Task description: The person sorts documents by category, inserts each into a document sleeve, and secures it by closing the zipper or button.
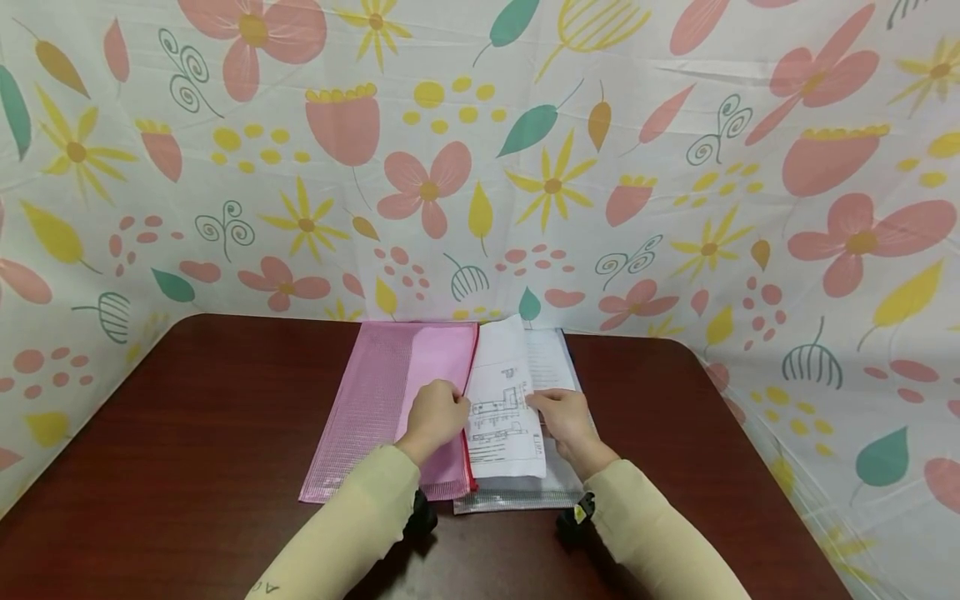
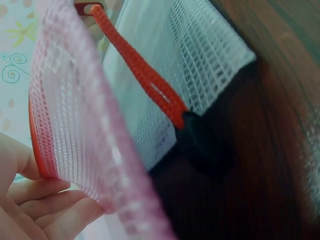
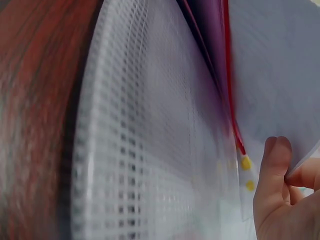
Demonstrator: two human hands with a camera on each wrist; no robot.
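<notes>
A pink mesh zipper pouch [image 1: 365, 417] with a red zip lies on the table, and my left hand [image 1: 435, 417] pinches its zip edge. In the left wrist view the red zip [image 2: 39, 155] bends at the fingers, and an orange-red pull cord [image 2: 135, 65] hangs from the zip end. My right hand [image 1: 567, 421] pinches the right edge of a white paper sheet [image 1: 506, 454] printed with line drawings. The sheet's left side meets the zip edge; whether it goes inside cannot be told. Below the sheet lies a clear mesh pouch [image 1: 517, 500].
The dark brown table [image 1: 217, 417] extends to both sides of the pouches. A floral-patterned cloth [image 1: 465, 192] hangs behind the table and along its sides. Black wrist devices [image 1: 422, 515] sit under both sleeves, close to the table's surface.
</notes>
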